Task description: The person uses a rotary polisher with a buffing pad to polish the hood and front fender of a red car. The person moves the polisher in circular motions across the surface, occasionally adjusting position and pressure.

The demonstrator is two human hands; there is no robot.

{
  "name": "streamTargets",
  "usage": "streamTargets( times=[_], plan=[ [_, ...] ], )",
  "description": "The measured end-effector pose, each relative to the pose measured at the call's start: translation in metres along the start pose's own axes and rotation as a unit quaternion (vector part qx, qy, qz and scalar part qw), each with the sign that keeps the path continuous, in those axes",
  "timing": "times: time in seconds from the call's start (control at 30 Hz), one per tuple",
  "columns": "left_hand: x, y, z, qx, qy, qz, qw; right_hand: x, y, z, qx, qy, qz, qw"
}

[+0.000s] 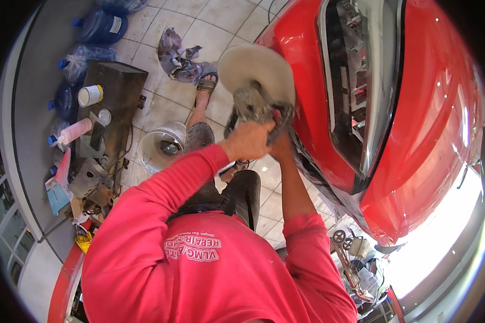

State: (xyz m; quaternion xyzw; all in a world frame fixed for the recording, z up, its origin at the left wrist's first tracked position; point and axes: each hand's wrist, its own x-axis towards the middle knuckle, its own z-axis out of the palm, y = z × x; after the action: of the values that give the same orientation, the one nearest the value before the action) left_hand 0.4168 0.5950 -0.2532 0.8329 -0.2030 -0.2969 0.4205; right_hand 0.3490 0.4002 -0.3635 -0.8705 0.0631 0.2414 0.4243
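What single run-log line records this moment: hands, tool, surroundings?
left hand: grips polisher body | right hand: on polisher rear | pad: beside red car panel | bucket: on tiled floor

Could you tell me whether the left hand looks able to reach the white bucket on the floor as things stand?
Probably not right away: the left hand grips the polisher together with the right hand. The bucket sits low beside the knee, with nothing blocking it.

Right hand (282, 144) mostly hidden behind polisher (258, 102) body, grip unreadable. Left hand (248, 141) fingers wrapped out of sight. Polisher pad (256, 70) face turned away. Red car (425, 107) cut off by top and right edges. Bucket (159, 148) contents too small to tell. Clutter on dark stand (118, 86) blurred.
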Motion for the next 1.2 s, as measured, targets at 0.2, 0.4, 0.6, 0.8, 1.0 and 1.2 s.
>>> streamTargets(
  times=[0.2,0.4,0.6,0.8,1.0,1.2],
  plan=[
    [-0.064,0.062,0.108,-0.089,-0.116,0.056,0.988,-0.181,0.087,-0.004,-0.063,0.047,0.022,0.997],
    [-0.069,0.108,0.083,-0.082,-0.196,0.06,0.975,-0.229,0.068,-0.003,-0.012,0.092,0.031,0.995],
    [0.0,0.13,-0.042,0.008,-0.16,-0.029,0.987,-0.113,-0.047,-0.024,0.144,-0.002,0.101,0.984],
    [0.077,0.117,-0.155,0.121,-0.12,0.02,0.985,0.01,-0.153,-0.029,0.266,0.028,0.109,0.957],
    [0.094,0.155,-0.175,0.091,-0.15,-0.041,0.984,0.003,-0.193,-0.08,0.328,0.052,0.099,0.938],
    [0.022,0.135,-0.053,-0.018,-0.146,0.018,0.989,-0.102,-0.097,-0.057,0.123,0.097,0.113,0.981]
  ],
)
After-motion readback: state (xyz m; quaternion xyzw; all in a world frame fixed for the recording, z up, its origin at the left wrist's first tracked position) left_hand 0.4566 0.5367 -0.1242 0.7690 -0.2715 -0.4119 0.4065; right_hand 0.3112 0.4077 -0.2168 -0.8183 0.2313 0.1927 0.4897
